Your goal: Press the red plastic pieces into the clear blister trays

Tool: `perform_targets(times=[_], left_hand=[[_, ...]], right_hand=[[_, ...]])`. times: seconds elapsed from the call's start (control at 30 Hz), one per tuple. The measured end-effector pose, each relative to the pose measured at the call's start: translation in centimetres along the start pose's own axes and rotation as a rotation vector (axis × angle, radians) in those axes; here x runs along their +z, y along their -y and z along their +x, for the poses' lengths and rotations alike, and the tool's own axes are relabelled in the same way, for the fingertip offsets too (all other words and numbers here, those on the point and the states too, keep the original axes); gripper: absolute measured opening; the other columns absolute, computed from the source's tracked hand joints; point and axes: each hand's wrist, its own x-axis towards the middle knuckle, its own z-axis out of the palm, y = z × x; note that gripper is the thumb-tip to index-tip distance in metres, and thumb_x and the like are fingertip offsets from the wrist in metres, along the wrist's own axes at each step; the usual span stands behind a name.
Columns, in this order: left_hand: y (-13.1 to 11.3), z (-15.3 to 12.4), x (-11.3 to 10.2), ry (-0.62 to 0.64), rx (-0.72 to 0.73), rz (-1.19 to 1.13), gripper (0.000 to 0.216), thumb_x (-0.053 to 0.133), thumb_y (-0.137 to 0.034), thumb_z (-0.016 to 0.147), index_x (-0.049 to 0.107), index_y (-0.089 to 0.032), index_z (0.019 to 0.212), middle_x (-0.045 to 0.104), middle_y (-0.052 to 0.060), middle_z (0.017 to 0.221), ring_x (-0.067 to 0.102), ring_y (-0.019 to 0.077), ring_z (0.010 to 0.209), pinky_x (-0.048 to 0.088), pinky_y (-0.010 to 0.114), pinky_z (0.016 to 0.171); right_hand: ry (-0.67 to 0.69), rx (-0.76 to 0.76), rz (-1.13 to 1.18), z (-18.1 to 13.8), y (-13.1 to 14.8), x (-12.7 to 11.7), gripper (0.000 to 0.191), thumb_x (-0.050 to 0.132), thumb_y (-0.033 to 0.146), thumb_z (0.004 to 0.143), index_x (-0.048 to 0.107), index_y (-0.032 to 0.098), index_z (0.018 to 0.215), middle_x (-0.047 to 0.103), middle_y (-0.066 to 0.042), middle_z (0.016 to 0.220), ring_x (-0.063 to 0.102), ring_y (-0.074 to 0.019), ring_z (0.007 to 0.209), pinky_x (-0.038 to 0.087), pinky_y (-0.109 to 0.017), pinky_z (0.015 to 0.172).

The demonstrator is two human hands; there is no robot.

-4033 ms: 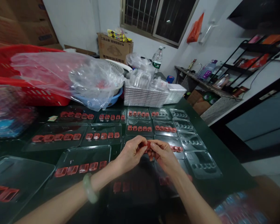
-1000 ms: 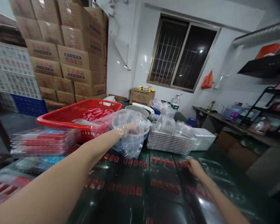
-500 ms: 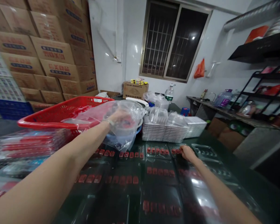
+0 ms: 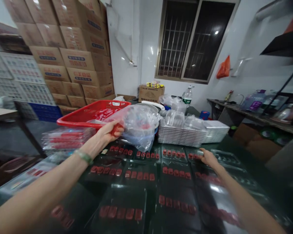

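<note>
My left hand (image 4: pixel 112 130) is at the left side of a clear plastic bag (image 4: pixel 139 118), in front of the red basket (image 4: pixel 70 123). Its fingers are curled closed, and whatever they hold is hidden. At the far row of clear plastic trays, my right hand (image 4: pixel 208 158) has its fingertips pinched together beside small red pieces (image 4: pixel 194 156); anything between them is too small to make out. More flat trays (image 4: pixel 173 185) lie in rows on the dark green table, several with a line of red pieces across them.
Stacked clear trays (image 4: pixel 182 133) stand behind the right hand, topped by clear plastic boxes (image 4: pixel 175 117). Packed red items (image 4: pixel 67 138) are piled at left, below the basket. Cardboard boxes (image 4: pixel 81 60) rise behind, and a water bottle (image 4: pixel 187 96) stands near the window.
My left hand has come out of the clear bag and moved left and toward me. My right hand stays at the same tray. The view has turned a little to the left.
</note>
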Motion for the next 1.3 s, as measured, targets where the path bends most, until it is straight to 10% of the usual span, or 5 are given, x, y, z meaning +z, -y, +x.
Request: perform_targets(times=[0.27, 0.63, 1.3], left_hand=[[6.7, -10.5, 1.1, 0.051, -0.293, -0.310, 0.028, 0.041, -0.039, 0.082, 0.051, -0.013, 0.087, 0.050, 0.005, 0.068, 0.032, 0.0010, 0.035, 0.018, 0.010, 0.027], [15.1, -8.3, 10.1, 0.265, -0.653, -0.238, 0.041, 0.044, -0.054, 0.076, 0.050, -0.014, 0.074, 0.050, 0.001, 0.053, 0.039, 0.0059, 0.030, 0.021, 0.016, 0.025], [18.1, -8.1, 11.8, 0.305, -0.571, 0.068, 0.044, 0.053, -0.053, 0.070, 0.055, -0.009, 0.063, 0.051, 0.002, 0.048, 0.042, 0.0072, 0.034, 0.026, 0.018, 0.030]], right_hand=[[-0.111, 0.009, 0.132, -1.2, 1.3, -2.6, 0.042, 0.056, 0.025, 0.069, 0.055, 0.003, 0.104, 0.063, -0.014, 0.065, 0.059, -0.0231, 0.059, 0.041, -0.030, 0.053], [0.107, -0.466, 0.858, -17.7, 20.0, -9.9, 0.019, 0.056, 0.027, 0.075, 0.060, 0.019, 0.092, 0.057, -0.002, 0.081, 0.055, -0.0117, 0.070, 0.043, -0.022, 0.058], [0.295, -0.323, 0.936, -18.8, 16.6, -7.8, 0.016, 0.049, 0.024, 0.077, 0.061, 0.015, 0.083, 0.063, -0.002, 0.073, 0.056, -0.0124, 0.066, 0.043, -0.024, 0.062]])
